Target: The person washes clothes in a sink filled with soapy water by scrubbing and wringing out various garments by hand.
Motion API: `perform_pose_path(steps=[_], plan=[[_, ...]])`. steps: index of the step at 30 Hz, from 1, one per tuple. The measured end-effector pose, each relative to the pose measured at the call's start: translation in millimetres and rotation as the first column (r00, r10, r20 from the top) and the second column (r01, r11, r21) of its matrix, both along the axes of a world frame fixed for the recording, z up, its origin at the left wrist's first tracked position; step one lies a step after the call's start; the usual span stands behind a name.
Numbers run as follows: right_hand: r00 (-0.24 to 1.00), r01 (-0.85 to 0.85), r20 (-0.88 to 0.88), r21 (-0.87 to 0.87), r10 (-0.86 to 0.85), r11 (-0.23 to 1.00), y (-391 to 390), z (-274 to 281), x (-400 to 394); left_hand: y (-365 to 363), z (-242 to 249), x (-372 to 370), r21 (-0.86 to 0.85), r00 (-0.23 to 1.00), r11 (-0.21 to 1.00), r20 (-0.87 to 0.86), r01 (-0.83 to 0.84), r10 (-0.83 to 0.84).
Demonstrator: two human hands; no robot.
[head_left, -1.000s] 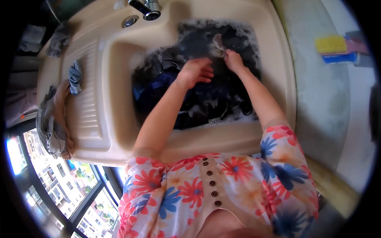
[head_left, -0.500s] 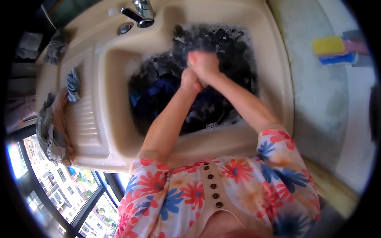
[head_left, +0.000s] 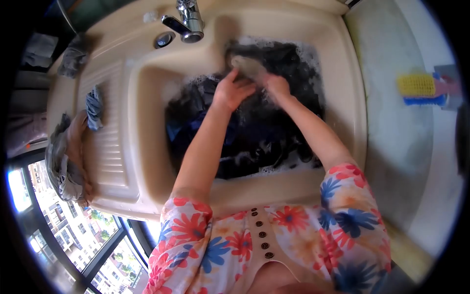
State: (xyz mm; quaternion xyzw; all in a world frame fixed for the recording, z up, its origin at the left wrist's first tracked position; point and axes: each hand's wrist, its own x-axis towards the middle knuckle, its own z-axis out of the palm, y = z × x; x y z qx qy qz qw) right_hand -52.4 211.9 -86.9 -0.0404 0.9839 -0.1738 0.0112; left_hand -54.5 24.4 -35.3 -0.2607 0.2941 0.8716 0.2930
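Over the soapy water, my right hand point(head_left: 277, 89) is closed on one end of a small pale cloth point(head_left: 248, 66), blurred by motion and about the size of a sock. My left hand point(head_left: 234, 90) is just left of it, its fingers apart and the thumb up close to the cloth. Below both hands, dark clothes point(head_left: 267, 142) soak in the sink basin point(head_left: 149, 122), with white suds around their edges and a dark blue patch on the left.
A chrome faucet point(head_left: 190, 24) stands behind the basin. On the ribbed drainboard point(head_left: 108, 152) lie a twisted blue-grey cloth point(head_left: 94, 109) and a heap of grey and brown clothes point(head_left: 68, 161). A yellow-bristled brush point(head_left: 416, 85) rests on the right ledge. Windows are at lower left.
My hands, clasped together before, have come apart. The pale cloth now shows, stretching up and left from my right hand, and my left hand's fingers have spread. The view has shifted slightly.
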Motion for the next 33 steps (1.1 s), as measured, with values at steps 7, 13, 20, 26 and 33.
perform_pose_path(steps=[7,13,20,26,33], plan=[[0.974,-0.214,-0.182,-0.54,0.136,0.814,-80.3,100.6,52.7,10.8,-7.0,4.4,0.24,0.974,0.945,0.002,0.221,-0.228],[0.988,0.131,-0.029,-0.356,-0.151,0.925,-62.1,41.1,2.8,37.4,-42.8,13.8,0.105,0.991,0.993,0.131,-0.047,0.033],[0.92,-0.124,-0.387,-0.449,-0.068,0.885,-91.0,73.7,37.0,14.2,-108.1,4.3,0.71,0.938,0.689,-0.321,0.147,0.131],[0.888,0.396,-0.133,-0.269,-0.441,0.878,24.3,28.3,-26.2,1.9,20.9,-21.5,-0.275,0.996,0.96,-0.084,-0.044,0.022],[0.977,0.211,0.012,0.056,-0.212,0.976,22.5,25.3,-3.9,7.4,21.0,2.1,-0.011,0.973,0.974,-0.038,0.228,-0.228]])
